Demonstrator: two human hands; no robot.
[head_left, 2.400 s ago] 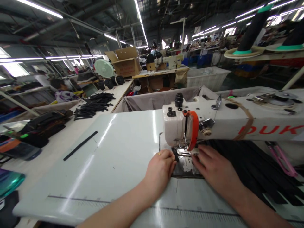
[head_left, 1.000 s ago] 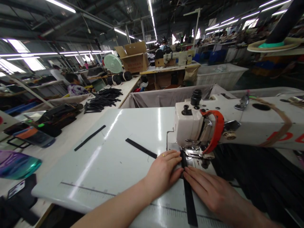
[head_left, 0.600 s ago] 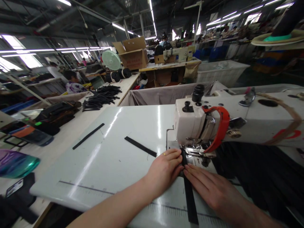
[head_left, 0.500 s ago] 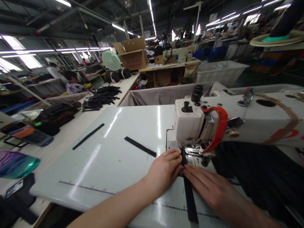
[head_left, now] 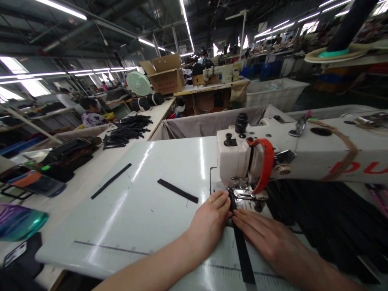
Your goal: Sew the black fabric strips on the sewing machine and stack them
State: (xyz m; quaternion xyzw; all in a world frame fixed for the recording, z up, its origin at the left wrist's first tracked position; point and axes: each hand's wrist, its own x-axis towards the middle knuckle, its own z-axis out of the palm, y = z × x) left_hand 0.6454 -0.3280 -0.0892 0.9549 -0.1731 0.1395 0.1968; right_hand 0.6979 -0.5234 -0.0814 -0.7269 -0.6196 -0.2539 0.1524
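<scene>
Black strip [head_left: 240, 244] lies partly hidden by left hand [head_left: 209, 220].

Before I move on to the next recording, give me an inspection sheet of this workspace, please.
Surface: pale, glossy tabletop with ruler marks along the near side.
Job's things: black strip lies between the hands, far end at the machine, near end across the ruler marks.
Clutter: two loose strips left of the machine; strip pile on the side table; dark strips right of the machine.
Hands: left hand and right hand both touch the strip; exact grip unclear.
Cables: thin cord hangs overhead.
Surroundings: cardboard box, white bin, another machine, people farther back.
</scene>
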